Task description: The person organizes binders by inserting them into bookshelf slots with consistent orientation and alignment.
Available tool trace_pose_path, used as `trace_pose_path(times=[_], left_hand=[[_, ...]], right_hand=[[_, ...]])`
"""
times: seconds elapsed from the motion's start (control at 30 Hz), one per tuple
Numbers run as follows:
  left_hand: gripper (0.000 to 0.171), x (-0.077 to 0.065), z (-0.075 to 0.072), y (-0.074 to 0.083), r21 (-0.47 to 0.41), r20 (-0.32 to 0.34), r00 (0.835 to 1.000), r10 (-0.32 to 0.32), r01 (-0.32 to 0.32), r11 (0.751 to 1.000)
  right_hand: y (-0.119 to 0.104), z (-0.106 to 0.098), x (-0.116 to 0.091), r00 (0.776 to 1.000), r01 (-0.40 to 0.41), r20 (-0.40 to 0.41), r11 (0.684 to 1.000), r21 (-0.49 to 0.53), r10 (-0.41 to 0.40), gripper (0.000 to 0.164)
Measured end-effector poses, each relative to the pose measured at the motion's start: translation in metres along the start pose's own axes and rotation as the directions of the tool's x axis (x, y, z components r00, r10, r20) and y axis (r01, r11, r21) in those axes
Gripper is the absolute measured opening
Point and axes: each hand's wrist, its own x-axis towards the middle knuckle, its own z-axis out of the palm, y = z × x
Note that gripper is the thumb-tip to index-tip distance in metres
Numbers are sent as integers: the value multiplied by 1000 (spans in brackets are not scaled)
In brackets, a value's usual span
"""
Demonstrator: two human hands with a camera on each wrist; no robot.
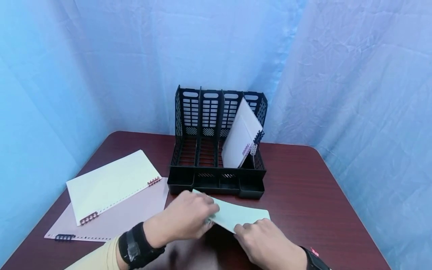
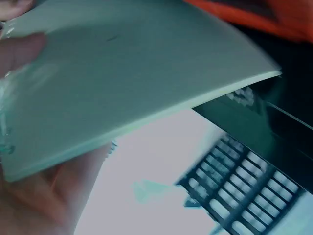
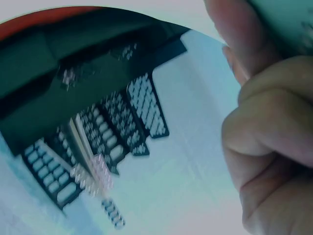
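Both hands on the green pad!
Left hand and right hand gripping it, fingers curled round opposite ends, lifted just off the desk near the front edge, right before the black rack.

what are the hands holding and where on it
A pale green sheet: the left hand grips its left end, the right hand pinches its near right edge.
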Motion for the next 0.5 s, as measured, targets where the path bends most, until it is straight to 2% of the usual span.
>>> trace_pose_path(times=[0.03,0.07,0.17,0.23,0.3,0.37,0.43,0.5], left_hand=[[23,0,-1,-5,-8,-81,997,-18,17,1000],[32,0,-1,-10,-22,-159,987,-37,34,999],[55,0,-1,-28,-79,-349,931,-102,79,994],[61,-2,0,-40,-126,-421,891,-168,127,984],[61,-4,3,-53,-157,-452,856,-252,201,967],[56,-7,8,-65,-188,-457,818,-349,295,937],[49,-10,14,-76,-219,-435,777,-455,399,890],[45,-14,20,-85,-245,-399,729,-557,501,830]], right_hand=[[1,-3,0,1000,-28,-4,999,17,28,16],[2,-7,0,998,-57,-16,998,34,57,15],[8,-16,-2,988,-127,-76,985,115,136,14],[11,-21,-4,975,-137,-148,973,184,166,14],[15,-24,-6,953,-121,-244,966,228,177,14],[19,-26,-7,923,-87,-343,961,262,177,17],[23,-27,-7,886,-71,-424,958,279,189,18],[26,-28,-7,850,-64,-484,953,295,207,20]])
